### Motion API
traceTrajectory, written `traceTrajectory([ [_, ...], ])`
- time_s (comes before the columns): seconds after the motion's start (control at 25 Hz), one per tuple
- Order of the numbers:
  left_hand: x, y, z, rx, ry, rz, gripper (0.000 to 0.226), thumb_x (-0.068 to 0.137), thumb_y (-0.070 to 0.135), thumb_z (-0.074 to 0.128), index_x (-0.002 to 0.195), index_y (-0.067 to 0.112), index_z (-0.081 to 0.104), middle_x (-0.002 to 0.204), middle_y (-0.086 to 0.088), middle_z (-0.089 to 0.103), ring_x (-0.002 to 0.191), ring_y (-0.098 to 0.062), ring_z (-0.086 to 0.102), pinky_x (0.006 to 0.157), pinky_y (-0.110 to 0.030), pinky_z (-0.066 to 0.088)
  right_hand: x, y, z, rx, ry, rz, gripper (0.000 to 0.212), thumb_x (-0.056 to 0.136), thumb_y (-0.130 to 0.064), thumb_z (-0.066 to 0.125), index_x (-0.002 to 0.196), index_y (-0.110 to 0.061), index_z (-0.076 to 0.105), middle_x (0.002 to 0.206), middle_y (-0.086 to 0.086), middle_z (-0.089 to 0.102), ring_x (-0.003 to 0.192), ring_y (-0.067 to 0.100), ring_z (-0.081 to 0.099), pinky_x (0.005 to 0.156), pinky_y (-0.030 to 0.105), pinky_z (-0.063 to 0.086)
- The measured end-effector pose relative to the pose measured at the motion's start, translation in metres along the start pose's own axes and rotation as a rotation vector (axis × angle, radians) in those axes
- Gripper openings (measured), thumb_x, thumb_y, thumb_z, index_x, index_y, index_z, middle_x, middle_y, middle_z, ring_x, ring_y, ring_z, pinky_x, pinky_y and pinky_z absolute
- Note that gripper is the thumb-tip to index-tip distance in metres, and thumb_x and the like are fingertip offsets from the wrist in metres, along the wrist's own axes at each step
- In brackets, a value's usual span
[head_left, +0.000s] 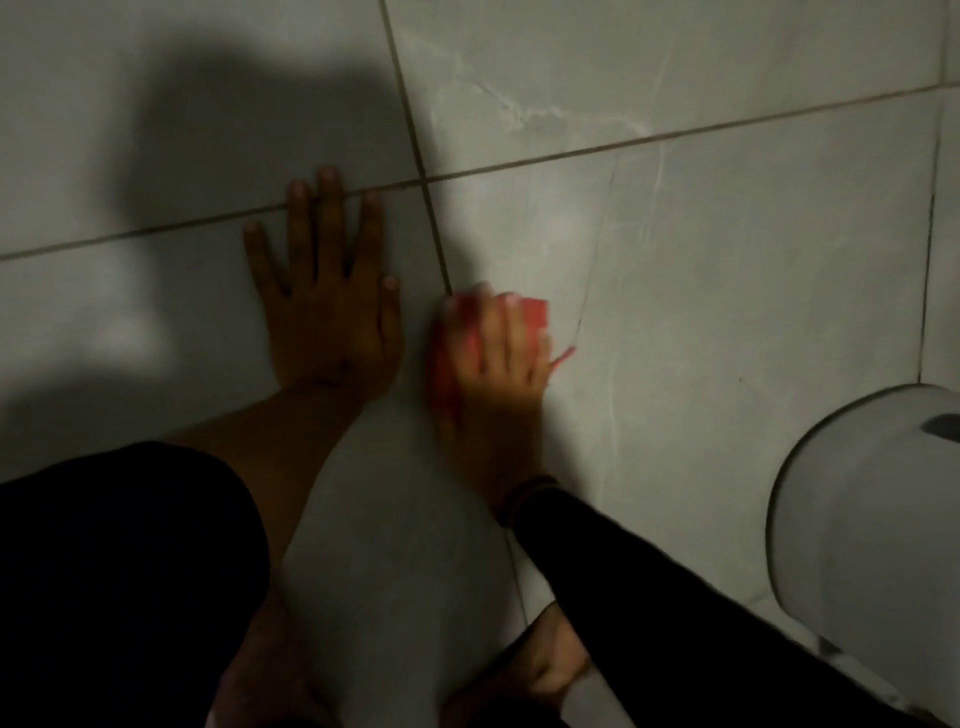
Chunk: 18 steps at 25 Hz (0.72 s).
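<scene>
My left hand (327, 291) lies flat on the grey tiled floor (701, 260), fingers straight and spread, fingertips across a grout line. Just to its right, my right hand (498, 353) presses down on a red cloth (444, 364) against the floor. Its fingers lie over the cloth, which shows at the hand's left side and past the fingertips. The right hand and cloth are motion-blurred. A dark sleeve with a wristband covers the right forearm.
A white rounded toilet base (862, 519) stands at the right edge. A bare foot (550, 660) shows at the bottom centre, and dark clothing fills the lower left. A large shadow falls over the upper-left tiles.
</scene>
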<state>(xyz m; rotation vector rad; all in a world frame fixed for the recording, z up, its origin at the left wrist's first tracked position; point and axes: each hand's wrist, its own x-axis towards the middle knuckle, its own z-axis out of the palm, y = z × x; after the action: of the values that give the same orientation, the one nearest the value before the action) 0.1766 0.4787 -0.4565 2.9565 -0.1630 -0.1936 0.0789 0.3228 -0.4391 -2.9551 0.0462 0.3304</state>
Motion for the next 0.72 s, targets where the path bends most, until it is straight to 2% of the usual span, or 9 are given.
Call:
traceTrajectory([
  [0.12, -0.001, 0.000, -0.003, 0.007, -0.017, -0.008, 0.073, 0.106, 0.041, 0.036, 0.173, 0.023, 0.015, 0.182, -0.014, 0.007, 0.168, -0.039, 0.007, 0.128, -0.072, 0.008, -0.077, -0.009, -0.004, 0.022, -0.212, -0.221, 0.088, 0.092, -0.052, 0.060, 0.171, -0.025, 0.030, 0.180, 0.009, 0.025, 0.163, 0.036, 0.026, 0.128, 0.067, 0.029],
  [0.2, -0.003, 0.002, -0.003, 0.012, -0.010, -0.003, 0.073, 0.106, 0.041, 0.035, 0.174, 0.024, 0.014, 0.182, -0.014, 0.007, 0.168, -0.039, 0.007, 0.129, -0.071, 0.007, -0.088, 0.025, -0.014, 0.001, -0.182, -0.229, 0.081, 0.095, -0.051, 0.055, 0.169, -0.023, 0.035, 0.178, 0.008, 0.026, 0.162, 0.036, 0.026, 0.124, 0.070, 0.038],
  [0.28, -0.001, 0.003, -0.003, 0.013, -0.004, -0.002, 0.073, 0.106, 0.042, 0.035, 0.174, 0.024, 0.015, 0.182, -0.014, 0.008, 0.168, -0.039, 0.008, 0.129, -0.071, 0.008, -0.048, 0.035, -0.011, -0.037, -0.085, -0.044, 0.070, 0.103, -0.046, 0.046, 0.168, -0.023, 0.037, 0.178, 0.013, 0.031, 0.164, 0.037, 0.027, 0.129, 0.065, 0.030],
  [0.36, 0.000, 0.002, -0.003, 0.006, -0.004, -0.005, 0.073, 0.106, 0.042, 0.034, 0.173, 0.023, 0.015, 0.182, -0.015, 0.008, 0.168, -0.040, 0.008, 0.128, -0.071, 0.008, 0.004, 0.016, -0.001, -0.010, 0.050, 0.145, 0.073, 0.102, -0.045, 0.043, 0.170, -0.021, 0.032, 0.177, 0.014, 0.032, 0.165, 0.039, 0.027, 0.133, 0.061, 0.019],
  [0.44, -0.001, 0.001, -0.003, 0.000, -0.011, 0.001, 0.072, 0.107, 0.042, 0.033, 0.174, 0.023, 0.015, 0.182, -0.015, 0.008, 0.168, -0.040, 0.008, 0.129, -0.071, 0.007, -0.008, -0.002, 0.014, 0.051, 0.040, 0.004, 0.084, 0.097, -0.048, 0.049, 0.173, -0.025, 0.021, 0.180, 0.012, 0.024, 0.168, 0.038, 0.021, 0.132, 0.064, 0.015],
  [0.52, -0.002, 0.001, -0.004, 0.002, -0.021, -0.004, 0.071, 0.107, 0.041, 0.033, 0.174, 0.022, 0.014, 0.182, -0.015, 0.006, 0.168, -0.039, 0.006, 0.129, -0.071, 0.006, -0.085, 0.009, 0.014, 0.046, -0.154, -0.186, 0.093, 0.097, -0.052, 0.051, 0.175, -0.029, 0.006, 0.185, 0.005, 0.004, 0.172, 0.033, 0.005, 0.129, 0.068, 0.022],
  [0.56, -0.002, 0.000, -0.004, 0.003, -0.026, -0.006, 0.071, 0.107, 0.041, 0.033, 0.174, 0.023, 0.013, 0.182, -0.014, 0.005, 0.168, -0.039, 0.005, 0.129, -0.071, 0.006, -0.126, 0.034, 0.012, 0.012, -0.200, -0.202, 0.087, 0.102, -0.052, 0.046, 0.174, -0.028, 0.004, 0.185, 0.004, -0.002, 0.172, 0.032, 0.001, 0.126, 0.071, 0.029],
  [0.64, -0.002, 0.001, -0.003, 0.011, -0.027, -0.003, 0.072, 0.107, 0.040, 0.033, 0.174, 0.023, 0.013, 0.182, -0.014, 0.004, 0.168, -0.040, 0.005, 0.129, -0.071, 0.005, -0.156, 0.097, -0.003, -0.012, -0.212, -0.011, 0.072, 0.111, -0.052, 0.031, 0.174, -0.021, 0.012, 0.183, 0.013, 0.007, 0.170, 0.040, 0.009, 0.119, 0.076, 0.038],
  [0.72, 0.000, 0.002, -0.001, 0.010, -0.018, 0.000, 0.072, 0.107, 0.040, 0.034, 0.174, 0.023, 0.013, 0.182, -0.015, 0.004, 0.168, -0.040, 0.006, 0.129, -0.071, 0.005, -0.120, 0.150, -0.013, -0.030, -0.143, 0.302, 0.077, 0.106, -0.048, 0.034, 0.171, -0.007, 0.025, 0.178, 0.026, 0.022, 0.165, 0.050, 0.016, 0.122, 0.079, 0.032],
])
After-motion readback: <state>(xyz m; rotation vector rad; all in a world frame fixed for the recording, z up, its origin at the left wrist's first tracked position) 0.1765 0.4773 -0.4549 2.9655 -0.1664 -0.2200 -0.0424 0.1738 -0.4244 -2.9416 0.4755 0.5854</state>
